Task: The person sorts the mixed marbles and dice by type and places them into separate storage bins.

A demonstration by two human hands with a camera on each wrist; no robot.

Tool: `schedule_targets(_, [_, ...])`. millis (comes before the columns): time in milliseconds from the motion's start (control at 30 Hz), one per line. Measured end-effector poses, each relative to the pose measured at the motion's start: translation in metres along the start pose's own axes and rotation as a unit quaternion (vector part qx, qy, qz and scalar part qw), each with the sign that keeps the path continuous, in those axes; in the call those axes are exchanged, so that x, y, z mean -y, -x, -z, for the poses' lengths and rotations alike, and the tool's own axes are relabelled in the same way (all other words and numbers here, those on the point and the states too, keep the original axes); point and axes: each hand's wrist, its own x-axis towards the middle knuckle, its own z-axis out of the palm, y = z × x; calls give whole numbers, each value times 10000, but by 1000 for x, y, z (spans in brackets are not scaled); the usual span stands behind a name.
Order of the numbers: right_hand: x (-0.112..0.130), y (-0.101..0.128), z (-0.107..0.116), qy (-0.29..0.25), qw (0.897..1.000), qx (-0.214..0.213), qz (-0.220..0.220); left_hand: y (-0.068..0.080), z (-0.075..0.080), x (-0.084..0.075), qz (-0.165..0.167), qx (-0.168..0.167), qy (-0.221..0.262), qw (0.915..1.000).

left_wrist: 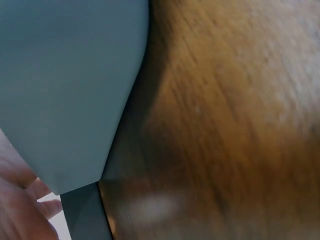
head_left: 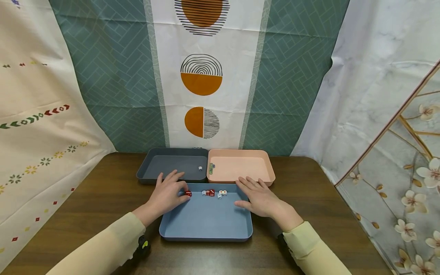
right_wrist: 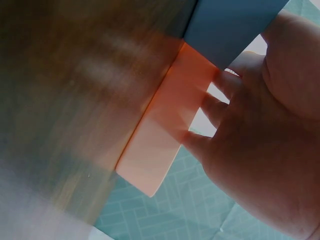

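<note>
My left hand (head_left: 168, 194) reaches over the left side of the light blue tray (head_left: 206, 225) and pinches a red die (head_left: 188, 193) between thumb and forefinger. To the right of it, near the tray's back wall, lie a red die (head_left: 211, 193), a white die (head_left: 204, 193) and several others. My right hand (head_left: 259, 198) hovers with straight, spread fingers over the tray's right rim, holding nothing. Its fingertips overlap the front edge of the pink tray (head_left: 240, 166) in the head view. The left wrist view catches only part of the left hand (left_wrist: 22, 210); the die is hidden there.
Behind the blue tray stand a dark grey tray (head_left: 165, 162) with one white die (head_left: 200, 168), and the pink tray with small green pieces (head_left: 211, 168) at its left. All rest on a brown wooden table (head_left: 113, 198). Patterned cloths (head_left: 292, 76) hang behind and beside it.
</note>
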Motion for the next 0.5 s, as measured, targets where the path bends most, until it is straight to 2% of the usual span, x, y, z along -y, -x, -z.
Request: schedule_targets(500, [2,0,2,-33,10000,56,-34,2,-1,0,-107,-60,-39,9999])
